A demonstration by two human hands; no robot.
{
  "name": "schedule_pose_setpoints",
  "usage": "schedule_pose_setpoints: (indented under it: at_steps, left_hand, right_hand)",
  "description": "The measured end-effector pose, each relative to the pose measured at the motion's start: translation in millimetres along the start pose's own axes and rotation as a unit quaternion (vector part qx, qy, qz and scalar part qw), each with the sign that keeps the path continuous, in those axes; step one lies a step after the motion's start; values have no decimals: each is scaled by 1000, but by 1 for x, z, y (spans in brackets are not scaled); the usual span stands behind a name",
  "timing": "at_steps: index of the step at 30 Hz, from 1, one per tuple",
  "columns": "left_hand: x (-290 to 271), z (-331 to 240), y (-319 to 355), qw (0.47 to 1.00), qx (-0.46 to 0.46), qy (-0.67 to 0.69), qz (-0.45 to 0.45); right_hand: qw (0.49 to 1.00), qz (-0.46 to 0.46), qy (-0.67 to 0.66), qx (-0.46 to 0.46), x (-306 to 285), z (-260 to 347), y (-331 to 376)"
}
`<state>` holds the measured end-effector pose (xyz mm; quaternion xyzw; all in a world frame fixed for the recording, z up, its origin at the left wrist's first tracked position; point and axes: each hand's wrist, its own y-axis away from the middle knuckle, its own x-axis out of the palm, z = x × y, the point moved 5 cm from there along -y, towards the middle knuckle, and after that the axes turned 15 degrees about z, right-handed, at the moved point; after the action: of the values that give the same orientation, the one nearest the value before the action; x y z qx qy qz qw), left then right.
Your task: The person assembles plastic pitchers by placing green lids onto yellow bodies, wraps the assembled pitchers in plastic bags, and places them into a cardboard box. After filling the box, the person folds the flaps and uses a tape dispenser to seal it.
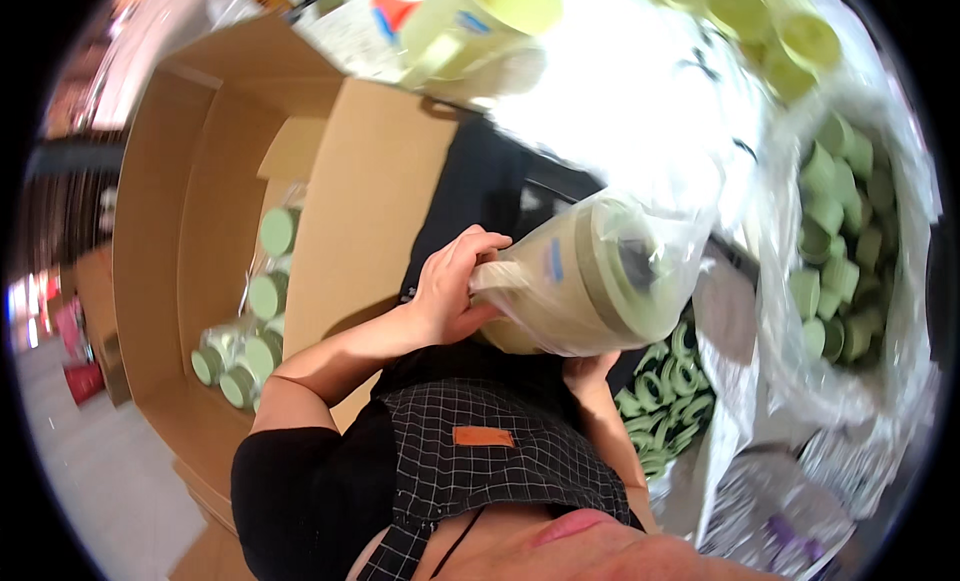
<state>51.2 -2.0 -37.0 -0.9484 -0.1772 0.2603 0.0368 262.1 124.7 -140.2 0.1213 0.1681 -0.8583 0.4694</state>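
A pale green lidded pitcher (560,281) in a clear plastic bag (680,221) is held tilted in front of my chest, its lid facing right. My left hand (452,289) wraps round its handle side, through the film. Against the underside, near the lid end, is my right hand (590,369); the pitcher hides most of its fingers. To the left stands an open cardboard box (375,171), with several bagged, green-lidded pitchers (268,293) inside.
A big plastic bag of green caps (835,251) stands at the right. Below it is a heap of green curved parts (665,401). On the white table are an unlidded pitcher (475,31) and, at the far right, several pale green cups (770,31). Crumpled clear film (760,501) lies lower right.
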Motion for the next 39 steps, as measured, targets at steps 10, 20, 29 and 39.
schedule_pose_setpoints:
  at_steps: [10,20,29,39]
  left_hand:
    - [-133,5,149,854,-187,-90,-476]
    - [-281,302,173,742,-478,426,-200]
    - [-254,409,199,686,-533,439,-229]
    - [-305,272,102,813,-437,-230,-309]
  right_hand:
    - [840,504,-182,-86,101,149,-97]
    - [942,-71,-308,111,32,19,-104]
    - [964,-20,242,108,35,18,-155]
    - [984,-5,125,129,-25,57,-193]
